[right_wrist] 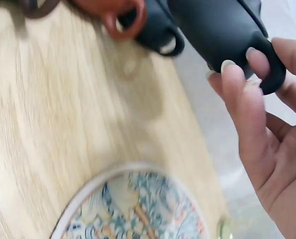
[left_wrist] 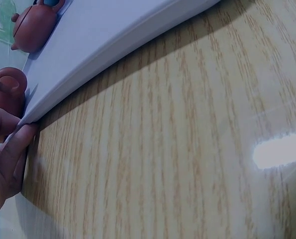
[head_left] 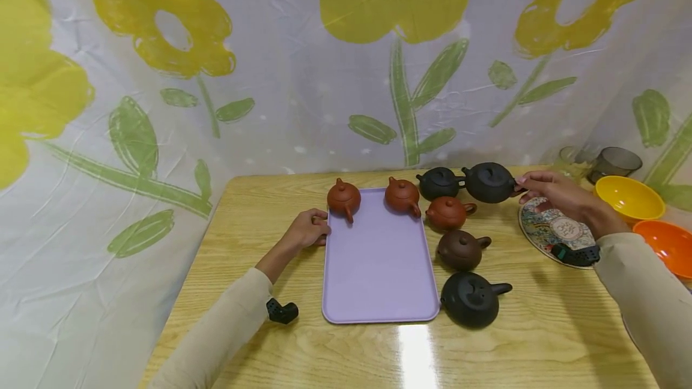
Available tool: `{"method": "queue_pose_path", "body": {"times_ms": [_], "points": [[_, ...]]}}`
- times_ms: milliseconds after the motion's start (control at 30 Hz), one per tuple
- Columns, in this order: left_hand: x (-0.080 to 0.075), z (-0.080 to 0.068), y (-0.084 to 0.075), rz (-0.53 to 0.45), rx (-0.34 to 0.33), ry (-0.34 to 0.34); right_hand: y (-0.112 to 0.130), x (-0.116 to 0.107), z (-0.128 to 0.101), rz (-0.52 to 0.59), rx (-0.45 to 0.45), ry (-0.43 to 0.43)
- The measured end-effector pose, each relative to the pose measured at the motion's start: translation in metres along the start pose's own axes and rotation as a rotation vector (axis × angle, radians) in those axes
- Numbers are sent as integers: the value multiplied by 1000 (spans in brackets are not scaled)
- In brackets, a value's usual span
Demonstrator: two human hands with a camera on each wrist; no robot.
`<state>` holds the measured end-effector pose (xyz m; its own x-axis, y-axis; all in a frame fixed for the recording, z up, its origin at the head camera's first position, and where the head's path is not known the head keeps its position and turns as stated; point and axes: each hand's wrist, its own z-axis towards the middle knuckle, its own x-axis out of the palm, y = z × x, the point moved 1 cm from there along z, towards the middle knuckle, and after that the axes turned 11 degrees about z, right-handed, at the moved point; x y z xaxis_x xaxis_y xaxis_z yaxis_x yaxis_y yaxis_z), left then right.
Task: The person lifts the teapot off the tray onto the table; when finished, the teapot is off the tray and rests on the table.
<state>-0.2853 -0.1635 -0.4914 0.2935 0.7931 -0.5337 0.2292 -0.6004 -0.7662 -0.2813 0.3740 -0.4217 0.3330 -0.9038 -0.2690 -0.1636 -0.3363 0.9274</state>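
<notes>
My right hand (head_left: 559,197) holds a large black teapot (head_left: 489,182) by its handle (right_wrist: 274,74); in the right wrist view it hangs above the table. On the other side, my left hand (head_left: 308,230) pinches the left rim of a lilac tray (head_left: 378,275), thumb above and fingers at the edge. Two reddish-brown teapots, one at the left (head_left: 343,198) and one at the right (head_left: 401,196), sit at the tray's far end. Along its right side stand a smaller black teapot (head_left: 439,183), a reddish one (head_left: 446,214), a dark brown one (head_left: 461,251) and a big black one (head_left: 470,300).
A round patterned plate or mat (head_left: 564,228) lies under my right forearm. Farther right are a yellow bowl (head_left: 629,197), an orange bowl (head_left: 667,245) and a dark see-through cup (head_left: 615,162). A flowered cloth (head_left: 270,125) hangs behind the wooden table (head_left: 259,209).
</notes>
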Motion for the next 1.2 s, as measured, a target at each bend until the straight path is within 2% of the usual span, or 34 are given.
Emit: {"method": "queue_pose_path", "body": {"times_ms": [467, 733, 1000, 1200], "points": [[1, 1, 0, 11, 3, -5, -30, -13, 11, -43, 97, 61], [1, 1, -1, 15, -3, -3, -43, -15, 18, -119, 131, 95], [0, 0, -1, 13, 3, -3, -38, -14, 22, -173, 112, 79], [2, 0, -1, 14, 2, -8, -37, -12, 25, -194, 111, 33]]}}
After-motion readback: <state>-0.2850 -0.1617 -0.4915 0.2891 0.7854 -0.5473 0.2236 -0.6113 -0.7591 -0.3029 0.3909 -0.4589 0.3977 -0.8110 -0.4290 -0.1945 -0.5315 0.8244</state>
